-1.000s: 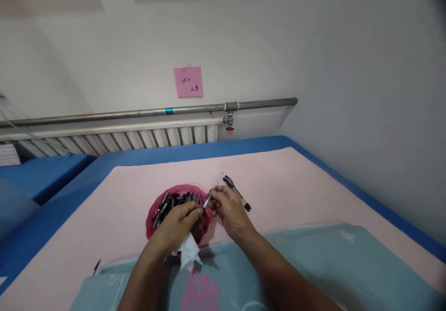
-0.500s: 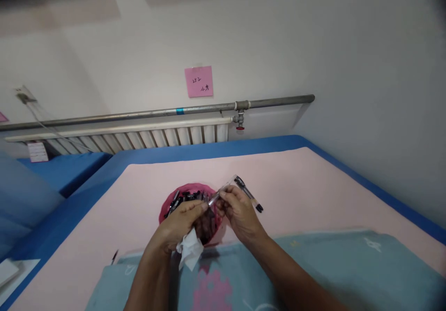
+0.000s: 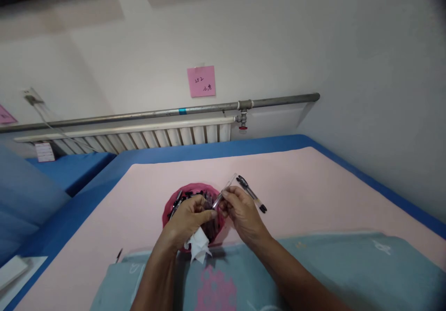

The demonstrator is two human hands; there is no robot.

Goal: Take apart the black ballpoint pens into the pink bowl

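A clear pen barrel slants up to the right between my hands. My right hand pinches it near its middle. At its lower end are the thumb and forefinger of my left hand; whether they grip a small pen part there I cannot make out. A crumpled white tissue hangs from under my left hand, held in its lower fingers. Below both hands stands a round pink basket, partly covered by them, with several dark and clear pen parts inside. Black-capped pens lie just right of my right hand.
A pink sheet covers the blue-edged table, with a blue-green cloth along the front. One dark thin piece lies at the left. Behind the table are a radiator and a pipe. White papers lie at the lower left.
The left thumb has shifted slightly down and its forefinger has lifted at the barrel's lower end. The barrel stands a little steeper. The whole view has slid slightly.
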